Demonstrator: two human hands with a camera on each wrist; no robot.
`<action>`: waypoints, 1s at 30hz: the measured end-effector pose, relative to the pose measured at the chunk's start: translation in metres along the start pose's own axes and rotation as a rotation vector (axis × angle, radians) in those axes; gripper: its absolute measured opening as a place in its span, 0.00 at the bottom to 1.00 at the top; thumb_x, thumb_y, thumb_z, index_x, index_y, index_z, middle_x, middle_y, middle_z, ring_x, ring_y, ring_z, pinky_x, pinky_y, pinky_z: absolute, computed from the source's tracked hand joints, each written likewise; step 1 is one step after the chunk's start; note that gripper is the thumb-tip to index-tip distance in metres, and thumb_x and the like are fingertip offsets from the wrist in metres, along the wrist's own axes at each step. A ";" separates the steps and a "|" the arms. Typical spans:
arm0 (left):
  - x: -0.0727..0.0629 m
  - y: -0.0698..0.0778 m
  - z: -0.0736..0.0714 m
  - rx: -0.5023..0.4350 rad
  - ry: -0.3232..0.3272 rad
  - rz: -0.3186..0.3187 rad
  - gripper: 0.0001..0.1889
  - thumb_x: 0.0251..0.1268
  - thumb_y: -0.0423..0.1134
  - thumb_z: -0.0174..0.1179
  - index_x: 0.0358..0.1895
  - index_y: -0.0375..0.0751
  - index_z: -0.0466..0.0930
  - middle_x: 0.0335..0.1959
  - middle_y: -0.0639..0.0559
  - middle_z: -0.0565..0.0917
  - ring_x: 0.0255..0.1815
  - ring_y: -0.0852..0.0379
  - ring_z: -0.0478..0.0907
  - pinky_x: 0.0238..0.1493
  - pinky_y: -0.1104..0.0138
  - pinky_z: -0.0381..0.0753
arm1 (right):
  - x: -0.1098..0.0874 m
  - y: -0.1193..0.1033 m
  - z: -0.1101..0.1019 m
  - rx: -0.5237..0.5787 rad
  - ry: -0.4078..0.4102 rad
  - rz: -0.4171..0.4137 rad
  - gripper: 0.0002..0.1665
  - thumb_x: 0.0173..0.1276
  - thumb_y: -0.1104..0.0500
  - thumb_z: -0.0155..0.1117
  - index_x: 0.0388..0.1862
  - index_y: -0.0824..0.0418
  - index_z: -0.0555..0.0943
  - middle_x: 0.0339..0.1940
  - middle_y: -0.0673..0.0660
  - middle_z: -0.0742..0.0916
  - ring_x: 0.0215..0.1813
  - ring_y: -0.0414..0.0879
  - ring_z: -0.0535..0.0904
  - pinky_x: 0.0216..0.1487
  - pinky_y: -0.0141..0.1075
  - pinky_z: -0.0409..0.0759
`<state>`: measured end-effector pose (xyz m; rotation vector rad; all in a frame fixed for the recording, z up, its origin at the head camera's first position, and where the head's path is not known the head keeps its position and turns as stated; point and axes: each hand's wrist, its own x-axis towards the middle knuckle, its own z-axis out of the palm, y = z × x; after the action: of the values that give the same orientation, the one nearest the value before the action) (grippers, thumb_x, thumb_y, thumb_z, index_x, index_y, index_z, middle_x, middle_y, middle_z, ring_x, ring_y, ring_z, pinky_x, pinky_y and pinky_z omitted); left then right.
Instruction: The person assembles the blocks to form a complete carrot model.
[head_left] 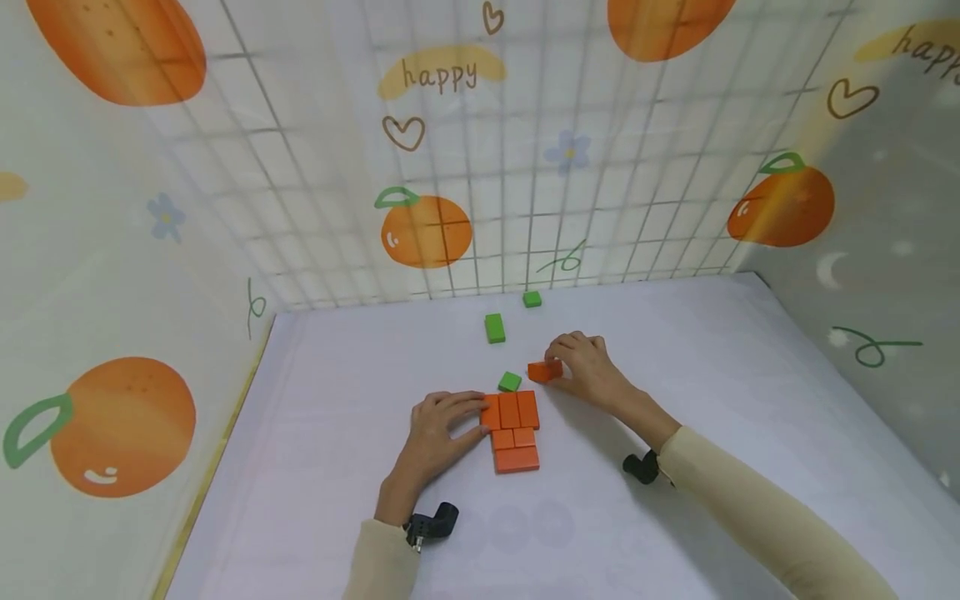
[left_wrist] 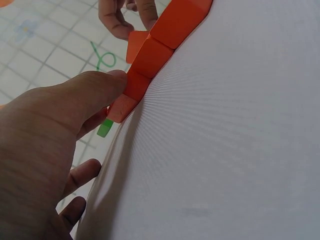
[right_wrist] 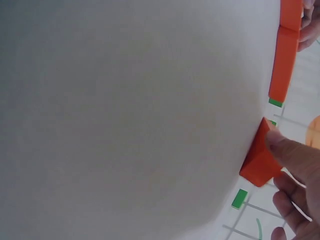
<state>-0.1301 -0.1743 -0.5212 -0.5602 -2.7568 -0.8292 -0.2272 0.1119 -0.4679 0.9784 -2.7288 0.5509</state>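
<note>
Several orange blocks lie side by side in three rows on the table, with a wide block (head_left: 517, 460) nearest me. At the left end of the far row, my left hand (head_left: 442, 429) pinches an upright orange block (head_left: 491, 412) between thumb and index finger. Beyond the group's far right corner, my right hand (head_left: 588, 367) holds another orange block (head_left: 538, 372) by its right end, apart from the rest. The right wrist view shows the thumb on this block (right_wrist: 257, 160). A small green block (head_left: 510, 382) sits just beyond the far row.
Farther back on the white table (head_left: 337, 358) lie a longer green block (head_left: 495, 328) and a small green block (head_left: 532, 298). A curtain printed with oranges (head_left: 427, 232) rises along the back and sides.
</note>
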 end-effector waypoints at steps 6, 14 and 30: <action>0.000 0.000 0.001 -0.009 0.001 -0.003 0.22 0.67 0.57 0.64 0.61 0.58 0.82 0.65 0.62 0.78 0.63 0.50 0.69 0.62 0.45 0.60 | 0.000 0.004 -0.001 -0.009 -0.051 -0.002 0.17 0.55 0.58 0.81 0.42 0.55 0.84 0.47 0.52 0.85 0.57 0.51 0.73 0.54 0.54 0.63; 0.000 0.000 0.000 0.001 -0.001 0.002 0.22 0.68 0.56 0.63 0.62 0.58 0.82 0.65 0.63 0.78 0.63 0.50 0.68 0.63 0.46 0.60 | -0.004 0.005 -0.004 -0.024 -0.084 -0.029 0.16 0.60 0.52 0.78 0.44 0.54 0.87 0.46 0.50 0.86 0.57 0.50 0.73 0.53 0.53 0.62; -0.001 0.002 -0.002 -0.006 0.016 0.007 0.22 0.67 0.56 0.64 0.61 0.58 0.83 0.64 0.63 0.78 0.62 0.49 0.69 0.61 0.45 0.62 | -0.028 -0.024 -0.036 0.061 -0.010 -0.082 0.13 0.56 0.54 0.80 0.39 0.51 0.87 0.38 0.44 0.86 0.51 0.46 0.74 0.50 0.50 0.61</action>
<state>-0.1278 -0.1744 -0.5187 -0.5611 -2.7372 -0.8375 -0.1878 0.1252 -0.4371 1.1047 -2.6810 0.6200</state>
